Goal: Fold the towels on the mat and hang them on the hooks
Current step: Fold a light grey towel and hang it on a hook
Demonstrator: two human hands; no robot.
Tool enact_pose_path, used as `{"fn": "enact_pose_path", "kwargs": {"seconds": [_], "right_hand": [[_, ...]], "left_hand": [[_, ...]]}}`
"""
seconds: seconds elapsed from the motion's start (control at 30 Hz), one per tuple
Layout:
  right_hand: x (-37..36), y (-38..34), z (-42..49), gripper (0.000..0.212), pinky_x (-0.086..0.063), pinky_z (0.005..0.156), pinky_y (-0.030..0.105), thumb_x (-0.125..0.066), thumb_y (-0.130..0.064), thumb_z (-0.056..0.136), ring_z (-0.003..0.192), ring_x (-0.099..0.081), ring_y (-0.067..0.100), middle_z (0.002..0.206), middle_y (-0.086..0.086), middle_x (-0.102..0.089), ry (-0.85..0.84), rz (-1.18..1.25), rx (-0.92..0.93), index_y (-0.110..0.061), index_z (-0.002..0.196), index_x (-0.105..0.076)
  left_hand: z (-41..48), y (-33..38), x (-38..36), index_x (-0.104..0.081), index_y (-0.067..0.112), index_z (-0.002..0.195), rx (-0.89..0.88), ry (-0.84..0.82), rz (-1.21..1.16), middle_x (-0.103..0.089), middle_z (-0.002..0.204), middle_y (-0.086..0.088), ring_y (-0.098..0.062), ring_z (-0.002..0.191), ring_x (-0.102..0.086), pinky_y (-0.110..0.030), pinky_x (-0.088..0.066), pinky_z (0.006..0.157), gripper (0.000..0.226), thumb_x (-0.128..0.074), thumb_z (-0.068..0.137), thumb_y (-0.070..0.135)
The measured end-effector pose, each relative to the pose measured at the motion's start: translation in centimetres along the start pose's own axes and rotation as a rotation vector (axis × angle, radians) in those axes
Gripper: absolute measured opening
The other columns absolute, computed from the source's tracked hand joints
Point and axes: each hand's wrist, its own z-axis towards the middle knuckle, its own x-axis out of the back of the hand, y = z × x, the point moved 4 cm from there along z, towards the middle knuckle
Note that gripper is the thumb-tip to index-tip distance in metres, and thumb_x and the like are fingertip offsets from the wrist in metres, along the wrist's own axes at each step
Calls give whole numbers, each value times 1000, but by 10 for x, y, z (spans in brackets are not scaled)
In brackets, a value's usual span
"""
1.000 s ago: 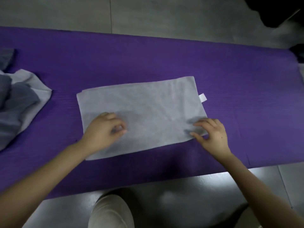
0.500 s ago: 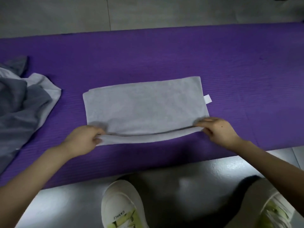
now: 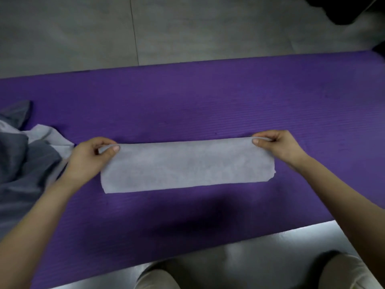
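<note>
A purple ribbed mat (image 3: 208, 105) lies across a grey tiled floor (image 3: 187, 28), with a heap of grey towels (image 3: 25, 163) just outside the left hand (image 3: 85, 161). The left hand pinches the far left corner of the folded pale towel (image 3: 187, 165), thumb on top. The towel spans flat between both hands on the mat, and the right hand (image 3: 279, 147) pinches its far right corner.

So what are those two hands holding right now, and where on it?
The folded light grey towel: left hand pinches its far left corner, right hand its far right corner.
</note>
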Motion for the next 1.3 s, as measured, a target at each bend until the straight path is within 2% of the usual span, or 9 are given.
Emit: {"fn": "enact_pose_path", "kwargs": {"seconds": [0.17,0.27,0.4,0.5,0.6,0.73,0.97,1.13,1.3], "right_hand": [[-15,17,40,13,-52,85,28,-72,-19,81,87,-66,7,89,-6,-69,32,-93,-65,-19,94,-72],[-16,24,49,25,-39,100,38,-69,-47,78,109,-54,19,104,-6,-62,141,-564,-16,-33,99,-71],[-28,-7,17,40,-34,78,39,-50,-52,83,86,-54,31,94,4,-61,493,-819,500,-21,97,-72],[-63,-11,-29,30,-32,79,34,-48,-50,91,85,-54,21,93,-1,-65,239,-777,912,-25,95,-66],[-90,19,-47,43,-35,94,39,-55,-60,83,103,-54,20,110,-1,-64,8,-956,983,-25,106,-65],[-95,39,-37,46,-35,96,44,-55,-56,84,109,-50,23,120,3,-62,-11,-1117,967,-25,118,-55],[-93,2,-37,23,-44,81,34,-50,-23,90,86,-65,21,96,-6,-70,33,-948,966,-21,97,-71],[-80,-54,-35,31,-33,88,39,-42,-31,86,72,-62,22,77,-6,-69,12,-959,941,-21,88,-71],[-69,-93,-19,43,-31,98,57,-39,-45,82,90,-60,28,88,-1,-70,7,-959,771,-24,100,-71]], "left_hand": [[22,-16,-14,-68,17,90,51,-4,238,-66,87,-2,-23,90,-61,-28,-42,77,9,-62,87,23],[22,-16,-20,-71,15,97,-11,108,533,-66,99,-13,-39,93,-57,-45,-44,82,16,-65,84,23],[-4,27,-37,-70,10,89,-372,361,549,-62,91,-13,-36,80,-54,-42,-40,71,23,-53,75,16],[-37,61,-82,-70,11,85,-679,147,354,-64,91,-6,-30,83,-58,-39,-43,78,20,-52,84,19],[-60,70,-129,-71,17,98,-811,-88,358,-66,105,0,-22,101,-56,-36,-44,93,23,-54,88,28],[-65,67,-156,-60,23,122,-790,-188,591,-58,127,0,-20,121,-46,-41,-42,100,45,-44,87,47],[-68,77,-167,-57,18,117,-754,-58,694,-60,115,-3,-23,107,-54,-40,-41,94,46,-57,81,47],[-64,103,-149,-63,10,93,-626,10,463,-67,85,-4,-24,70,-64,-34,-51,64,28,-65,79,34],[-45,132,-97,-62,24,105,-311,-245,192,-70,92,4,-20,87,-64,-33,-47,74,59,-42,70,66]]}}
